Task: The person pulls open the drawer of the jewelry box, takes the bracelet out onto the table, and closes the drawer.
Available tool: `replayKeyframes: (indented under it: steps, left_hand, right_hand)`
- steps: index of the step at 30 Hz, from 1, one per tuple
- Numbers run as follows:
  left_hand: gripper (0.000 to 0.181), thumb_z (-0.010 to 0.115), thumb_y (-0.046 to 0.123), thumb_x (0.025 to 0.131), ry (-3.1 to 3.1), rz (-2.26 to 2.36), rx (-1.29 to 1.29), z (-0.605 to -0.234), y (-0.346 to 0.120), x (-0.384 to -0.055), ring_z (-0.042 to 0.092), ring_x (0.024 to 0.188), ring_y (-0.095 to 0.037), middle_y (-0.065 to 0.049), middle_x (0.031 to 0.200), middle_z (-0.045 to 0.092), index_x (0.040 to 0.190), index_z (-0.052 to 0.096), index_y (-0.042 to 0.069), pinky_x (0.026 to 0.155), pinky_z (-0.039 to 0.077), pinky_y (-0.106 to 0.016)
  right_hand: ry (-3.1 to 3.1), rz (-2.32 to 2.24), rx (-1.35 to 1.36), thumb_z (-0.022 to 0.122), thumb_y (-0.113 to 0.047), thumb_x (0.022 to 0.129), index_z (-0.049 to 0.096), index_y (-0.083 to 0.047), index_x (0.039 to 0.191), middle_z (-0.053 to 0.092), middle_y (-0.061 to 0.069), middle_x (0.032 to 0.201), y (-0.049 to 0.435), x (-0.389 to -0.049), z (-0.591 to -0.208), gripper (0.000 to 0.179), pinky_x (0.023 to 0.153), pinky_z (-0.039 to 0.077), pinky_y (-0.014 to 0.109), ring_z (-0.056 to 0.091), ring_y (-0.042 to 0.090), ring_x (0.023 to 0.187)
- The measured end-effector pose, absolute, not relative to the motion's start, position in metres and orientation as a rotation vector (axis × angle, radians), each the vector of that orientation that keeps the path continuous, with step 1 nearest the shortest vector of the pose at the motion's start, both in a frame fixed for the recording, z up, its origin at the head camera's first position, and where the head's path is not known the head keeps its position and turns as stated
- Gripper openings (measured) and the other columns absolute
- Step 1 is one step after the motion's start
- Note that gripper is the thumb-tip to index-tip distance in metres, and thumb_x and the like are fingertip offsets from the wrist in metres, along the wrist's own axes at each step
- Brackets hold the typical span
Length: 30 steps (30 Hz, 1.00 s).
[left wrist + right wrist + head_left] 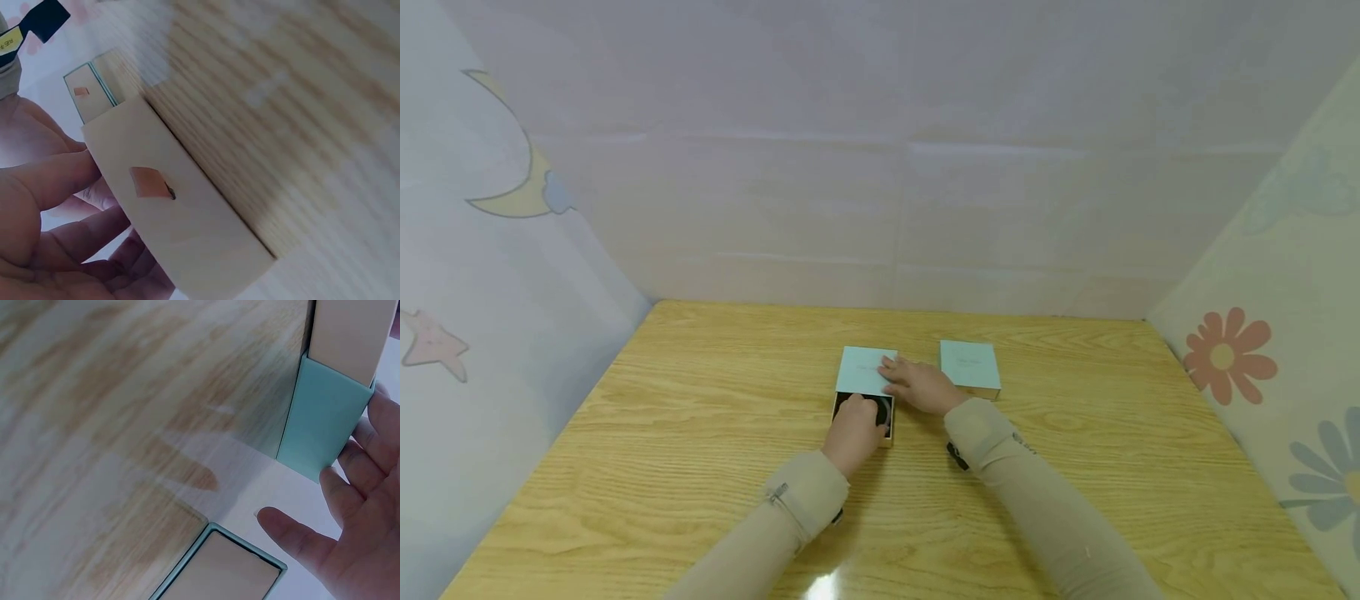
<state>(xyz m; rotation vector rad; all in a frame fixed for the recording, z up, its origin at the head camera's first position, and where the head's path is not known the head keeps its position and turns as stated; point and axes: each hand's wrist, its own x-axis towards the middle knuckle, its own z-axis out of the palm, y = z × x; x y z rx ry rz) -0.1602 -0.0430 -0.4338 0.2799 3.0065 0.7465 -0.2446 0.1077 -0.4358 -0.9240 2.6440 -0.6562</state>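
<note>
A drawer box stands on the table, its cream drawer point(181, 206) with an orange pull tab point(150, 182) drawn out of a pale blue sleeve point(859, 370). My left hand point(853, 429) reaches over the drawer, fingers bent down into it. Inside lies something black point(882, 410), mostly covered by that hand. The fingertips are hidden, so whether they pinch anything does not show. My right hand point(921, 386) rests on the sleeve's right side, its fingers point(362, 465) extended and touching the blue surface.
A second pale blue box point(968, 364), closed, stands right of the first, behind my right hand. The wooden table point(700, 400) meets a pale back wall point(880, 208) and side walls printed with a moon, star and flowers.
</note>
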Motion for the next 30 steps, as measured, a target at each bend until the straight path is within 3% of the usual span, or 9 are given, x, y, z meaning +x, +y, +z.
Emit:
replayKeyframes:
  steps: [13,24,30]
  left_hand:
    - [0.02,0.076,0.009,0.086,3.015,0.625,0.3,-0.4336,-0.0361,-0.1648,0.06,0.089,-0.035,-0.02,0.094,0.06,0.094,0.069,-0.008,0.078,0.055,-0.041]
    - [0.012,0.071,0.007,0.089,3.145,0.406,0.473,-0.4404,-0.0379,-0.1618,0.062,0.076,-0.027,-0.016,0.087,0.059,0.09,0.069,-0.005,0.065,0.057,-0.031]
    - [0.007,0.071,0.003,0.088,3.159,0.38,0.476,-0.4399,-0.0375,-0.1605,0.063,0.075,-0.026,-0.016,0.085,0.06,0.086,0.071,-0.004,0.065,0.057,-0.03]
  right_hand:
    - [2.652,-0.657,-0.967,0.05,-0.027,0.102,0.042,-0.006,0.146,0.031,0.009,0.155,0.1089,-0.2479,-0.4395,0.05,0.114,0.025,0.05,0.024,0.03,0.143]
    - [2.642,-0.666,-0.97,0.05,-0.027,0.102,0.041,-0.005,0.147,0.03,0.009,0.155,0.1097,-0.248,-0.4398,0.05,0.114,0.025,0.051,0.023,0.031,0.144]
    - [2.65,-0.653,-0.965,0.051,-0.026,0.102,0.041,-0.005,0.147,0.031,0.01,0.155,0.1093,-0.2463,-0.4375,0.05,0.114,0.026,0.05,0.024,0.031,0.143]
